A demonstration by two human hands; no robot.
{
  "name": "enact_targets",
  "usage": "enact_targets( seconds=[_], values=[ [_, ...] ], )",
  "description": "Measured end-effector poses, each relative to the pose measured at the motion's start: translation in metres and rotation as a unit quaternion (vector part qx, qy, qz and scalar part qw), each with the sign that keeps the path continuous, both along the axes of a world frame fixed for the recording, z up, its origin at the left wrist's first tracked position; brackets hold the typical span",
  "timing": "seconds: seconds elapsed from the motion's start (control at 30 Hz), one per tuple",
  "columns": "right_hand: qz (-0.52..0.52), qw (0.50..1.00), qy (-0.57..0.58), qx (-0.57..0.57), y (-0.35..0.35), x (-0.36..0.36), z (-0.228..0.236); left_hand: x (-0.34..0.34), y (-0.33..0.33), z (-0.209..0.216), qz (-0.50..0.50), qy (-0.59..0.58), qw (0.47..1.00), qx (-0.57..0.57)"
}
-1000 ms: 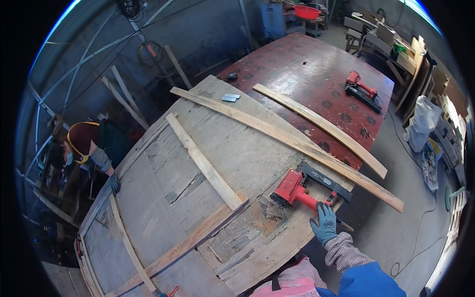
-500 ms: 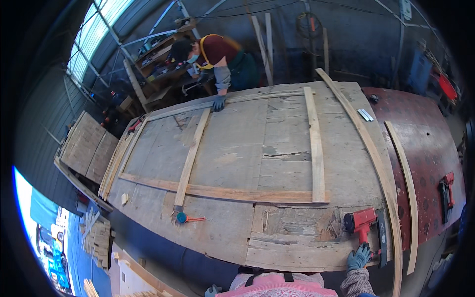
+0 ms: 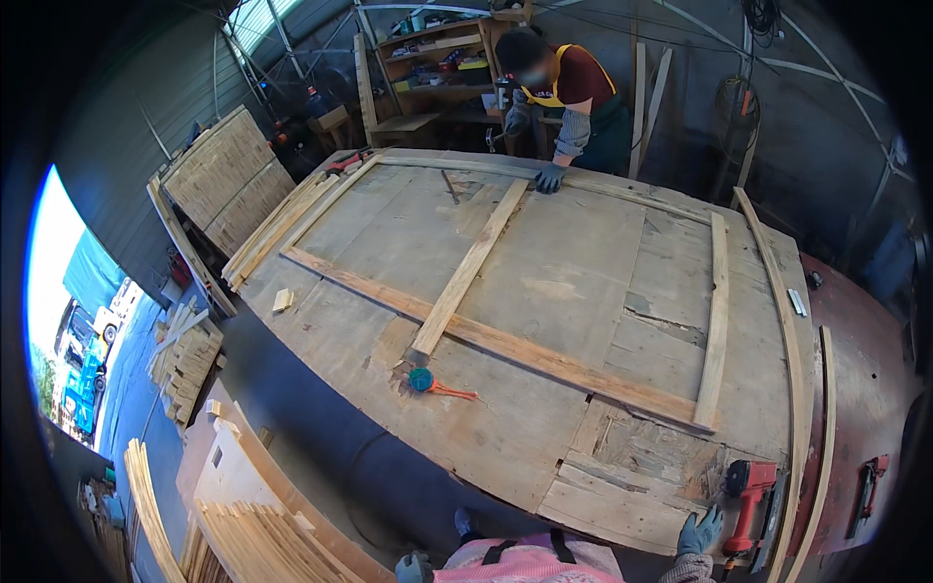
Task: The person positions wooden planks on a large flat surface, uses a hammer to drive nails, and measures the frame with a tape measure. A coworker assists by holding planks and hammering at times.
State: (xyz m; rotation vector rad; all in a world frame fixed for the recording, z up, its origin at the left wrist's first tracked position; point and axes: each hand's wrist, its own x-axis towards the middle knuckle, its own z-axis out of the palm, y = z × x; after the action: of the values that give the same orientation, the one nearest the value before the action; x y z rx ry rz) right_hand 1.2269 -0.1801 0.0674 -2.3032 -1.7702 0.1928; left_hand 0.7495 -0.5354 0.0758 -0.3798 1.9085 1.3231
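My right hand (image 3: 700, 532), in a grey-blue glove, lies on the table's near edge with its fingers apart and nothing in them. Just right of it is a red and black nail gun (image 3: 748, 496). My left hand (image 3: 414, 566), gloved too, hangs below the table edge near my body; how its fingers are held is unclear. On the worn plywood tabletop (image 3: 564, 257) lies a frame of wooden strips: a long near rail (image 3: 544, 361), a middle crosspiece (image 3: 476, 262) and a right crosspiece (image 3: 717, 321). A teal and orange tool (image 3: 423, 381) sits by the middle crosspiece's near end.
Across the table a co-worker (image 3: 588, 87) holds a hammer (image 3: 496, 139) and rests a gloved hand (image 3: 550, 178) at the far rail. Long loose strips (image 3: 777, 291) lie at the right, beside a second nail gun (image 3: 865, 496) on a red surface. Timber stacks (image 3: 248, 534) stand lower left.
My right hand has come off the nail gun's handle and now lies left of it on the table edge. The view has swung left. The co-worker's hammer is raised nearer the chest.
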Motion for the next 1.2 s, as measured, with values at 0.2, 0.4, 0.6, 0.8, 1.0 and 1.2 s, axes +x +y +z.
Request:
enact_targets(
  seconds=[0.2, 0.4, 0.6, 0.8, 1.0, 1.2],
  values=[
    [0.039, 0.997, 0.065, 0.015, -0.076, -0.147, 0.018, -0.121, -0.065, -0.068, 0.041, -0.120, 0.983, 0.130],
    [0.075, 0.994, 0.070, -0.048, -0.124, -0.243, 0.006, -0.198, -0.058, -0.005, 0.020, 0.053, 0.992, 0.110],
    [0.120, 0.989, 0.085, -0.013, -0.082, -0.313, 0.011, -0.251, -0.069, -0.007, 0.077, 0.020, 0.994, 0.078],
    [0.179, 0.970, 0.156, 0.059, -0.007, -0.437, 0.006, -0.299, -0.036, -0.011, 0.066, 0.014, 0.997, 0.043],
    [0.264, 0.937, 0.228, 0.022, 0.033, -0.589, 0.030, -0.362, 0.012, -0.003, 0.014, 0.047, 0.998, -0.039],
    [0.229, 0.943, 0.242, 0.014, 0.032, -0.626, 0.027, -0.434, 0.025, -0.006, -0.131, 0.202, 0.962, -0.126]
  ],
)
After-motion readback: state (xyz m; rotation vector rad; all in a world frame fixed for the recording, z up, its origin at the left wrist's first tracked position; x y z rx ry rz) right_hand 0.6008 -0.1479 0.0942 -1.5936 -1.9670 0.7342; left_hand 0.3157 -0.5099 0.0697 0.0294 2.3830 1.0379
